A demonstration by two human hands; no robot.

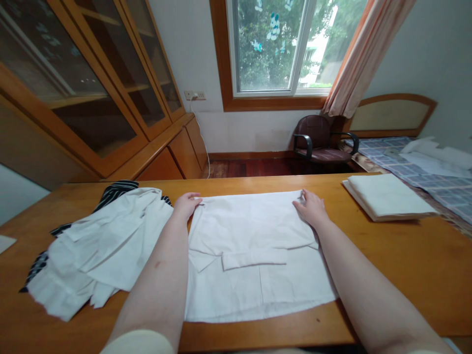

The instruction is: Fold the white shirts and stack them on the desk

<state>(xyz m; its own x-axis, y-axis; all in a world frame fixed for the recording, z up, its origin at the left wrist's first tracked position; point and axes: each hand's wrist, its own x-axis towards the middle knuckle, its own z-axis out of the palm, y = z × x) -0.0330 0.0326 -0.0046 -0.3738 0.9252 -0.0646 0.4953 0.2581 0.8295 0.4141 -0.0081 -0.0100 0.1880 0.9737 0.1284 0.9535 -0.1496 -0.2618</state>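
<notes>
A white shirt point(254, 226) lies flat in front of me, folded over, with its collar band point(254, 259) towards me. At its far left corner my left hand point(186, 205) is closed on the cloth, thumb and fingers together. My right hand point(311, 206) pinches the far right corner the same way. The fold runs nearly straight between both hands, along the far side. The upper layer covers only part of the lower one, whose hem reaches close to the near table edge. Left of my left arm is a crumpled heap of white clothing point(110, 246).
Black striped cloth point(116, 189) shows beneath the heap on the wooden table point(383, 275). A folded white stack point(391, 196) rests at the table's right. Beyond are a brown armchair point(320, 137), a bed with checked cover point(435, 179) and a glass-fronted cabinet point(106, 162).
</notes>
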